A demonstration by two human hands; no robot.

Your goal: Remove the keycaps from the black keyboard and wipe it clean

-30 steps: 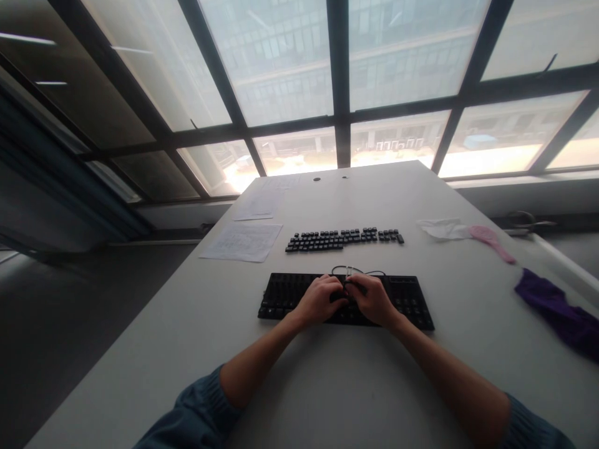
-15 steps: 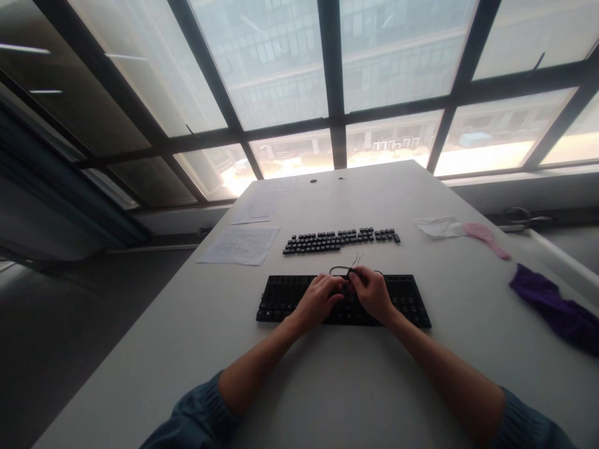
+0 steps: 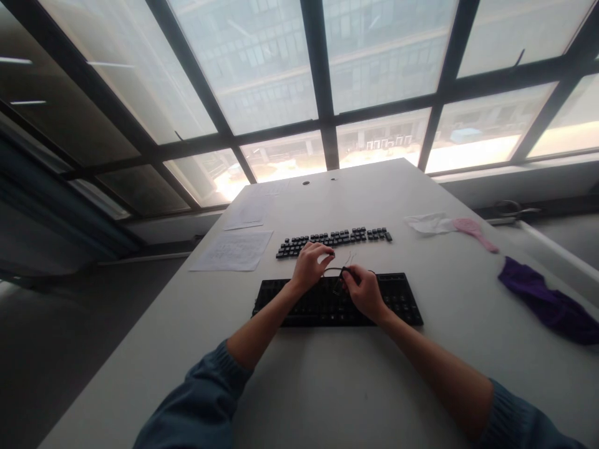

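Backlit thru windows (image 3: pixel 290 81), glare strongest in lower panes (image 3: pixel 284 156); desk (image 3: pixel 327 374) fg dim, edges stretched.

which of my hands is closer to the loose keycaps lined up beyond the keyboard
Left. Your left hand overlaps the keycaps' near edge in view; your right hand is farther off, over the keyboard.

A bank of large windows (image 3: pixel 384 56) fills the top of the frame, divided by thick dark frames (image 3: pixel 317 56). Through the hazy panes a pale building (image 3: pixel 262 56) shows, and daylight glares along the lower row. Thin light strips (image 3: pixel 28 102) gleam at upper left. A blue-grey curtain (image 3: pixel 60 196) hangs at the left edge, above dark floor (image 3: pixel 116 305). The white table (image 3: pixel 346 380) stretches from bottom centre toward the glass.
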